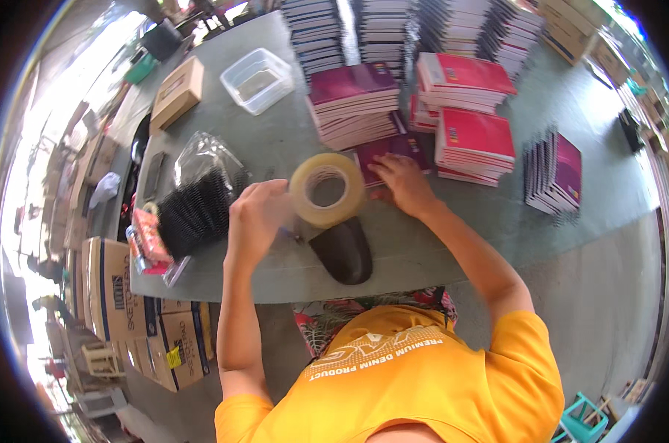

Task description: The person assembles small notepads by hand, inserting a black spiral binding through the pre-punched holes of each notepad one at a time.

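A purple notebook (413,148) lies on the table in front of the stacks. My right hand (406,184) rests on its near part with the fingers apart, the thumb by its near edge. My left hand (257,221) is raised left of a large roll of clear tape (302,193); its fingers bend toward the roll, and motion smears part of them. Whether it touches the roll or holds anything I cannot tell. Just nearer than the roll is a black, rounded object (347,255), like a computer mouse in shape. A small blue item (290,235) lies beside the left hand.
Behind are stacks of purple notebooks (356,92), red notebooks (476,140) and tall spiral-bound piles (312,40). A small spiral-bound purple stack (563,170) stands right. To the left are black binding coils (194,214), a clear plastic tub (254,77) and a cardboard box (177,92). Cartons (113,288) stand below the table's left edge.
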`<state>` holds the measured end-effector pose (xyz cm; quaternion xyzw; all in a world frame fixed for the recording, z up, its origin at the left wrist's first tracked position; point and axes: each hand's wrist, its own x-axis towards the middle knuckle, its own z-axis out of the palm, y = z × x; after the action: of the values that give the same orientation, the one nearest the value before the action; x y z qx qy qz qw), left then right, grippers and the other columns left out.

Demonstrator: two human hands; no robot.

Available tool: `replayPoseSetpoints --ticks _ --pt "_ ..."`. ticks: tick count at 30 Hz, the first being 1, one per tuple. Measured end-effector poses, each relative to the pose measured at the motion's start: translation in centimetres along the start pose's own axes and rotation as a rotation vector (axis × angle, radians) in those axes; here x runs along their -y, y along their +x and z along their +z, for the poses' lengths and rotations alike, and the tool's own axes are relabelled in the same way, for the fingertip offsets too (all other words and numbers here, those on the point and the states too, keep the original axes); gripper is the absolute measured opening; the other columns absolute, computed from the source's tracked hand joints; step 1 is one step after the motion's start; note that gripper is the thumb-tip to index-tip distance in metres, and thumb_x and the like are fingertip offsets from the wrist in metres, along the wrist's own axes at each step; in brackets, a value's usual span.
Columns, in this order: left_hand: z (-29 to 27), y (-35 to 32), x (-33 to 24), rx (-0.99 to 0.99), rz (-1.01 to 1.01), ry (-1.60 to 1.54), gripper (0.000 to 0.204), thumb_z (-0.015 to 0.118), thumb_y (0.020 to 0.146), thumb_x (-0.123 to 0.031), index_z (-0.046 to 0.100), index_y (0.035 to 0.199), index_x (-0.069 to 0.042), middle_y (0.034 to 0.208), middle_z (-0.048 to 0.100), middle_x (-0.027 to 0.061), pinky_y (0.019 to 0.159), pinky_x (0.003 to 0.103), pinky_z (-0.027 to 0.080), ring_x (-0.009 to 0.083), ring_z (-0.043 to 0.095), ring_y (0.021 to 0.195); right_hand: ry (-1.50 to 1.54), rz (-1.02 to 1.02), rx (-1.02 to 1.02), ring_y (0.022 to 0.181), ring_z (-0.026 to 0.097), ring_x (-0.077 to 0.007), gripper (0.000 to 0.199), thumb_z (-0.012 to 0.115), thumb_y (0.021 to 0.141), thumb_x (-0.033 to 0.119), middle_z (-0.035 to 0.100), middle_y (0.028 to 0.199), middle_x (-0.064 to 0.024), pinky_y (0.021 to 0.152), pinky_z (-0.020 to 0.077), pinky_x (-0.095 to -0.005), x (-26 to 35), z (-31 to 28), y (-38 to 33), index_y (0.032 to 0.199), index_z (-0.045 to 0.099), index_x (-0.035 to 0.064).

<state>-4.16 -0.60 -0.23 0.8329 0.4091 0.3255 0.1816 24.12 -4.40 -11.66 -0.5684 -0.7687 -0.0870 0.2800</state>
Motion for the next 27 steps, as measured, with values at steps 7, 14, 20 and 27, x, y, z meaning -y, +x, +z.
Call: replayPoseSetpoints --ticks 7,14,20,27 --pt "-3.3 -7.1 10.2 0.075 -0.437 0.238 0.02 0.064 0.081 -0.012 0.064 0.096 0.002 0.085 0.064 0.0176 0.069 0.035 0.049 0.0291 0.063 0.074 -0.123 -0.151 0.249 0.101 0.057 -0.0271 0.025 0.059 0.079 0.018 0.06 0.108 -0.0105 0.075 0.0487 -0.0385 1.5 -0.8 0.2 0.1 0.057 0.0051" --pt "1.4 -6.5 10.3 0.064 -0.348 0.543 0.021 0.061 0.084 -0.018 0.059 0.1 -0.004 0.096 0.056 0.0172 0.073 0.044 0.047 0.0365 0.058 0.089 0.29 0.104 -0.023 0.089 0.064 -0.0302 0.032 0.052 0.077 0.001 0.064 0.101 -0.0174 0.08 0.0518 -0.0378 -1.1 -4.6 0.8 0.109 0.056 -0.0028" --pt "1.0 -7.2 10.9 0.082 -0.351 0.621 0.023 0.057 0.088 -0.02 0.06 0.105 -0.005 0.094 0.053 0.0164 0.072 0.043 0.046 0.0357 0.057 0.086 0.113 -0.159 -0.234 0.087 0.062 -0.0232 0.018 0.055 0.079 0.019 0.063 0.09 -0.0033 0.075 0.0475 -0.0378 5.4 -6.3 7.3 0.096 0.06 0.0138" --pt "-2.9 -3.8 9.0 -0.276 -0.501 0.134 0.023 0.061 0.089 -0.02 0.06 0.103 -0.002 0.085 0.062 0.0099 0.062 0.03 0.046 0.0135 0.056 0.068 -0.02 -0.221 0.036 0.085 0.061 -0.018 0.019 0.057 0.078 0.027 0.062 0.085 -0.0002 0.071 0.0422 -0.0357 9.2 -1.3 7.0 0.094 0.062 0.0183"
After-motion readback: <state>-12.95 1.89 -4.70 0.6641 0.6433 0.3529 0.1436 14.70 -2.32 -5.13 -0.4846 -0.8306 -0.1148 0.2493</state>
